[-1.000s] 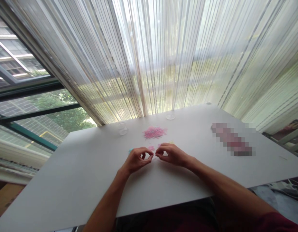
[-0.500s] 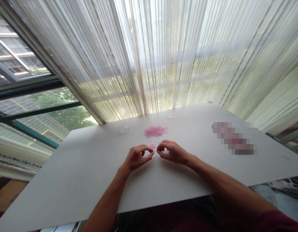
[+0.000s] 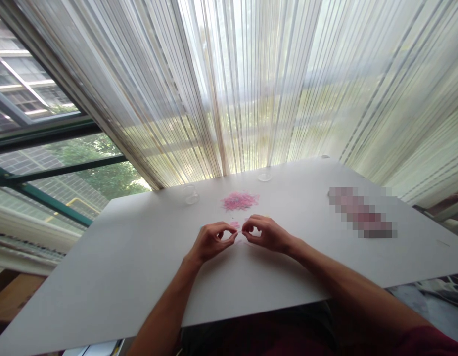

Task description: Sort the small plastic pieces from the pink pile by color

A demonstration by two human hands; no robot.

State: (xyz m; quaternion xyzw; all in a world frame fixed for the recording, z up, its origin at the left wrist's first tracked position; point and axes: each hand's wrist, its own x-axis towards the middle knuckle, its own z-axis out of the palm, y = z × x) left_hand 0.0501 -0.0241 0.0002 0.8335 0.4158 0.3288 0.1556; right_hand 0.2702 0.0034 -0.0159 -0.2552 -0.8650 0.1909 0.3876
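My left hand (image 3: 216,237) and my right hand (image 3: 264,232) face each other low over the white table (image 3: 140,277). Thumb and forefinger are pinched together on both. Between the fingertips runs a thin, pale little piece (image 3: 240,232), too small to name, with an end in each pinch. Just beyond my fingers lie a few small pink pieces (image 3: 235,224), partly hidden by the hands. Farther back, a loose heap of pink, thin pieces (image 3: 239,200) is spread on the tabletop.
A clear round container (image 3: 191,195) stands at the back left, and a clear shallow dish (image 3: 265,176) near the curtain (image 3: 244,99). To the right lies a blurred-out, elongated reddish object (image 3: 362,212). Window frames fill the left side.
Both hands keep almost the same pose, fingertips still pinched close together. The whole view has shifted very slightly.
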